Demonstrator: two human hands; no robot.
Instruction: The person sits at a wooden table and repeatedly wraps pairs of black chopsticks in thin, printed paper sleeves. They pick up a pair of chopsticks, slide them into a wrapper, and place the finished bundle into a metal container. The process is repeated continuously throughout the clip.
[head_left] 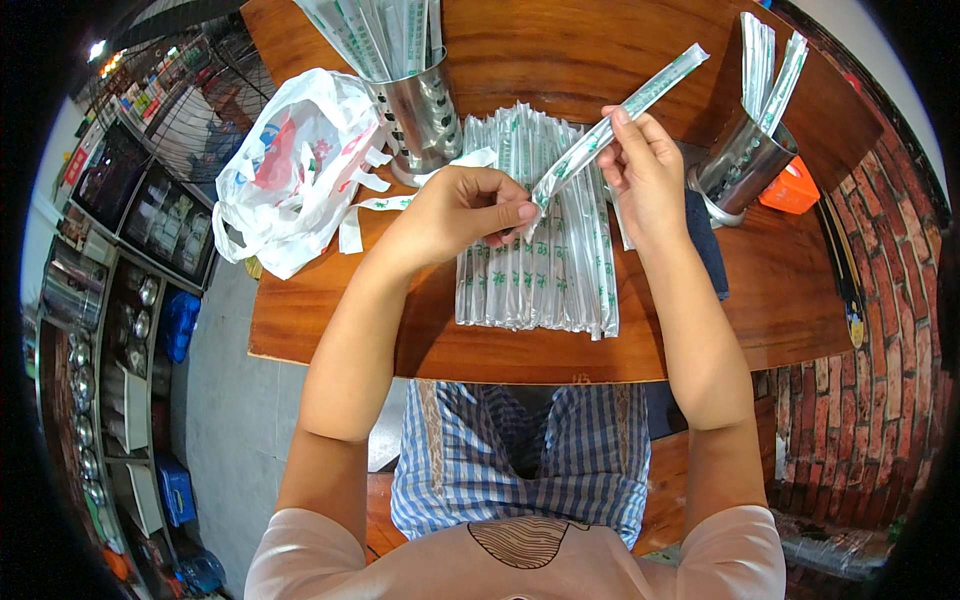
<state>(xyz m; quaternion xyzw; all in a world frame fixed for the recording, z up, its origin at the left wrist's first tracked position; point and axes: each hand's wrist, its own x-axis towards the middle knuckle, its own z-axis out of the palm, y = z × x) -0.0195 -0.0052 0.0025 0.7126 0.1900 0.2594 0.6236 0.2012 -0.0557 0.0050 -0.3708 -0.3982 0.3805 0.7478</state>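
My left hand (pixel 460 212) pinches the lower end of a plastic-wrapped pair of chopsticks (pixel 662 84) between thumb and fingertips. My right hand (pixel 650 180) grips the same packet further up, thumb and fingers closed around it, so it slants up to the right. Below both hands, a pile of similar wrapped chopsticks (pixel 535 285) with green print lies side by side on the wooden table (pixel 330 325). My hands and the held packet cover part of that pile.
Behind my left hand stands a perforated metal holder (pixel 418 120) full of wrapped chopsticks; another holder (pixel 742 165) with fewer is at right, near an orange box (pixel 791 187). A white plastic bag (pixel 300 170) sits at left, with white strips (pixel 385 203) beside it. A dark cloth (pixel 706 245) lies right.
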